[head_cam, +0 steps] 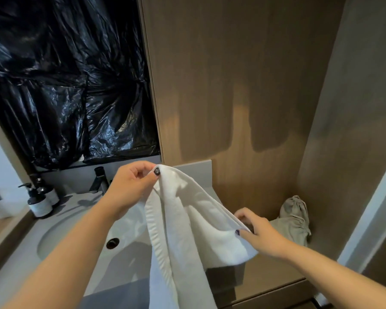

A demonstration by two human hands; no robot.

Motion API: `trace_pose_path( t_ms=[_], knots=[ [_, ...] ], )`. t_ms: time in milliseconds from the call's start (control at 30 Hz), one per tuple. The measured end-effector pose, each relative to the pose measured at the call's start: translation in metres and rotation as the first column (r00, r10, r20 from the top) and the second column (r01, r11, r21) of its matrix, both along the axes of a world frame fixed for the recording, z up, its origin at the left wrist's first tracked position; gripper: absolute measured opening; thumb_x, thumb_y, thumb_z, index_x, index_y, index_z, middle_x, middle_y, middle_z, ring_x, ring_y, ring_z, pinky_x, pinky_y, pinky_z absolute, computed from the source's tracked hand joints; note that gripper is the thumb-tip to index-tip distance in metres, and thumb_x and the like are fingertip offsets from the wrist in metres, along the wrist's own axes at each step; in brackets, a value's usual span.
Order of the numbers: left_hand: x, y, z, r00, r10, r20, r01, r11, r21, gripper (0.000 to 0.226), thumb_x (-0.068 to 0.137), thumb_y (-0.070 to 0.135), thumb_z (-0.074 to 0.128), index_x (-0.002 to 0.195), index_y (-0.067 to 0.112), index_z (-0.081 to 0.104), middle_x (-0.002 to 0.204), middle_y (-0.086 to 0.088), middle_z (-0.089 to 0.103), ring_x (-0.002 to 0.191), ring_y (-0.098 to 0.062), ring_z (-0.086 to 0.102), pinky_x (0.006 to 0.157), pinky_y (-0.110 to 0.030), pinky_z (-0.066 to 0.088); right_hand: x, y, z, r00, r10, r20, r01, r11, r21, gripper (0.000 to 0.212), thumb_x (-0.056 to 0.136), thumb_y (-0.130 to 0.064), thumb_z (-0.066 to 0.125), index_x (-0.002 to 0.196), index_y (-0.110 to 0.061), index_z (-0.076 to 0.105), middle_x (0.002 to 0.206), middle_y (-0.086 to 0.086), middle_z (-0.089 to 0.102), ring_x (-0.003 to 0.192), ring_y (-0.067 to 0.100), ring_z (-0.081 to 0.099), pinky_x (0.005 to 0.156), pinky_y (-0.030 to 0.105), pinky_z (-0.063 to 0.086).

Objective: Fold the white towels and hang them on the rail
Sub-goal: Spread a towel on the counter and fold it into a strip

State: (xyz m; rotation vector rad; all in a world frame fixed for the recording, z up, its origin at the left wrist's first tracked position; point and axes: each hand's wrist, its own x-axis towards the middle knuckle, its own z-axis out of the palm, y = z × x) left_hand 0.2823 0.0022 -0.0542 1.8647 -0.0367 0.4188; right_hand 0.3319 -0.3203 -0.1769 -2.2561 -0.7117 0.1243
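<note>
A white towel (187, 221) hangs in front of me over the right end of the vanity, its lower part falling out of the bottom of the view. My left hand (132, 186) pinches its upper corner between thumb and fingers, held high. Lower and to the right, my right hand (259, 233) pinches the towel's top edge, so the edge slopes down from left to right. No rail is in view.
A grey vanity counter (120, 270) with a round basin (60, 233), black drain and black tap (99, 180) lies below left. Two dark pump bottles (40, 201) stand at the back left. Black plastic sheeting (60, 81) covers the mirror. A beige drawstring bag (295, 219) sits against the wooden wall.
</note>
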Motion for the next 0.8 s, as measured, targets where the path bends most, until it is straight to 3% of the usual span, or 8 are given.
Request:
trace_pose_path(
  t_ms=[100,200,300,367,500,633,700,800],
  knots=[
    [-0.001,0.012,-0.006,0.998,0.063,-0.006,-0.061,0.982,0.180,0.011,0.094,0.018,0.066,0.087,0.017,0.075,0.083,-0.010,0.073,0.070,-0.017,0.060,0.067,-0.032,0.048,0.007,-0.006,0.016,0.988,-0.001,0.156,0.038,0.973,-0.228,0.038,0.093,-0.007,0.055,0.087,-0.038,0.035,0.085,-0.011,0.054,0.072,0.011,0.053,0.061,0.018,0.043],
    [-0.006,0.021,-0.011,0.994,0.108,-0.018,-0.097,0.941,0.324,0.012,0.091,0.017,0.070,0.082,0.020,0.076,0.089,0.007,0.074,0.078,-0.013,0.066,0.076,-0.034,0.054,0.016,-0.021,0.040,0.973,0.016,0.232,0.073,0.928,-0.367,0.035,0.093,-0.007,0.050,0.086,-0.036,0.031,0.086,-0.009,0.051,0.074,0.017,0.052,0.063,0.034,0.045],
    [-0.013,0.029,-0.017,0.990,0.141,-0.006,-0.127,0.907,0.402,0.011,0.088,0.014,0.073,0.080,0.019,0.077,0.094,0.009,0.073,0.086,-0.025,0.067,0.083,-0.041,0.056,0.022,-0.043,0.064,0.906,0.072,0.417,0.126,0.895,-0.428,0.023,0.092,-0.002,0.051,0.101,-0.023,0.045,0.094,0.001,0.052,0.070,0.027,0.056,0.066,0.045,0.046],
    [-0.014,0.028,-0.020,0.990,0.143,0.006,-0.130,0.877,0.462,0.010,0.088,0.013,0.073,0.081,0.019,0.077,0.095,0.011,0.071,0.086,-0.025,0.066,0.082,-0.040,0.056,0.026,-0.056,0.076,0.822,0.169,0.543,0.156,0.852,-0.501,0.020,0.086,0.004,0.060,0.098,-0.010,0.053,0.095,0.009,0.051,0.062,0.031,0.054,0.058,0.048,0.048],
    [-0.010,0.019,-0.023,0.992,0.115,0.045,-0.119,0.789,0.603,0.015,0.090,0.012,0.070,0.083,0.025,0.073,0.095,0.013,0.069,0.089,-0.010,0.065,0.079,-0.021,0.049,0.031,-0.075,0.087,0.777,0.283,0.562,0.150,0.784,-0.603,0.028,0.085,0.004,0.064,0.108,-0.010,0.061,0.109,0.008,0.052,0.064,0.027,0.058,0.059,0.041,0.052],
    [-0.004,0.010,-0.027,0.994,0.104,0.015,-0.088,0.744,0.663,0.011,0.092,0.007,0.065,0.090,0.015,0.073,0.096,0.005,0.068,0.089,-0.014,0.063,0.081,-0.029,0.052,0.025,-0.103,0.086,0.769,0.294,0.567,0.194,0.738,-0.646,0.064,0.071,0.003,0.076,0.128,-0.020,0.058,0.115,0.003,0.053,0.063,0.015,0.047,0.052,0.027,0.045],
    [-0.001,0.003,-0.028,0.996,0.082,0.021,-0.073,0.713,0.697,0.013,0.092,0.006,0.063,0.090,0.015,0.071,0.094,0.005,0.068,0.086,-0.014,0.062,0.076,-0.025,0.051,0.020,-0.118,0.083,0.750,0.289,0.595,0.201,0.757,-0.621,0.074,0.066,0.001,0.082,0.131,-0.023,0.057,0.110,0.002,0.054,0.067,0.011,0.039,0.052,0.023,0.035],
    [0.005,-0.010,-0.029,0.999,0.027,0.022,-0.034,0.660,0.751,0.013,0.092,0.005,0.062,0.091,0.016,0.069,0.091,0.006,0.064,0.082,-0.007,0.059,0.069,-0.016,0.044,0.015,-0.139,0.081,0.769,0.273,0.578,0.225,0.731,-0.644,0.081,0.071,-0.005,0.081,0.140,-0.029,0.045,0.112,-0.001,0.050,0.070,0.010,0.043,0.054,0.021,0.039]
  ],
)
